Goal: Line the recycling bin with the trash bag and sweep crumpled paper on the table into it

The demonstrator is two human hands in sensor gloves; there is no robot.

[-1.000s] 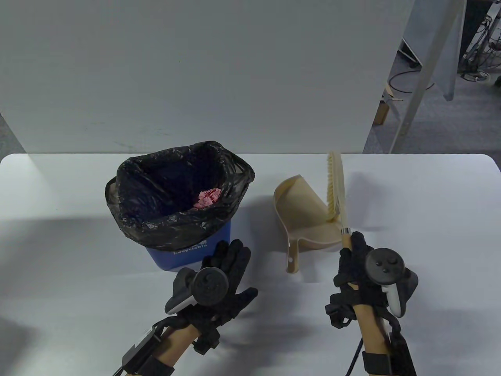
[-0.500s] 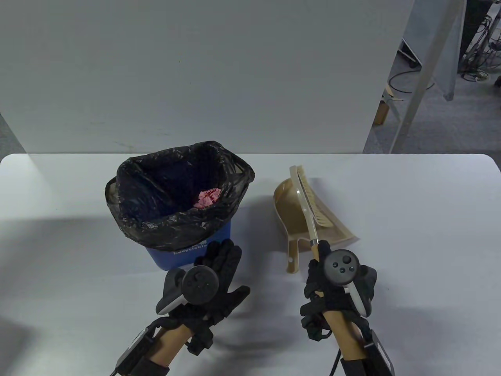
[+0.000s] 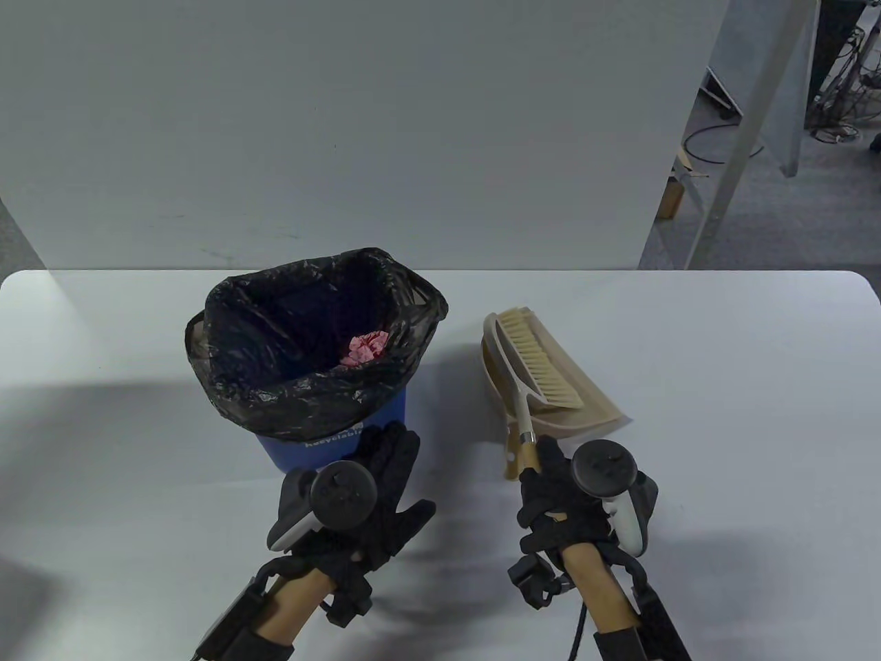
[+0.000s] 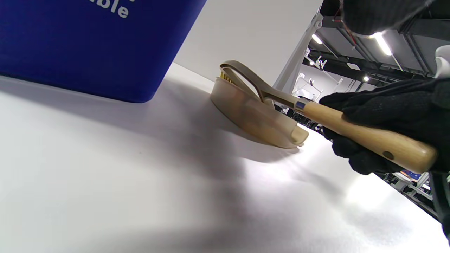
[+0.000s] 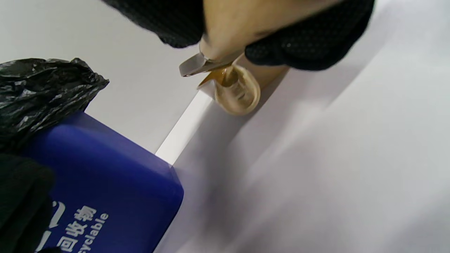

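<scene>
From the table view, you look close to finished. The black plastic trash bag (image 3: 303, 323) already lines the blue plastic recycling bin (image 3: 330, 441), its edge folded over the rim, and a ball of crumpled pink paper (image 3: 365, 346) lies inside, toward the bag's 3 o'clock side. No loose paper shows on the white table (image 3: 723, 447), so I judge the sweeping done and only the putting down of tools left. Your right hand (image 3: 561, 502) grasps the wooden handle of the beige hand brush (image 3: 533, 361), whose bristled head lies in the beige plastic dustpan (image 3: 599, 410) at the bin's 3 o'clock. Your left hand (image 3: 375, 496) is relaxed, fingers straight, at the bin's 6 o'clock, right up against its wall; whether it touches I cannot tell. Beyond the table at 12 o'clock stands a grey partition panel (image 3: 344, 124), and cables lie on the floor at 1 o'clock. Nothing blocks you.

From the left wrist view, the brush handle stands clear of the table, angled down into the dustpan, with the gloved right fingers (image 4: 386, 95) curled over it. The bin's blue wall fills the upper left.

From the right wrist view, blurred, the dustpan's handle end sits under the gripping fingers, with the bin and bag at 9 o'clock.
</scene>
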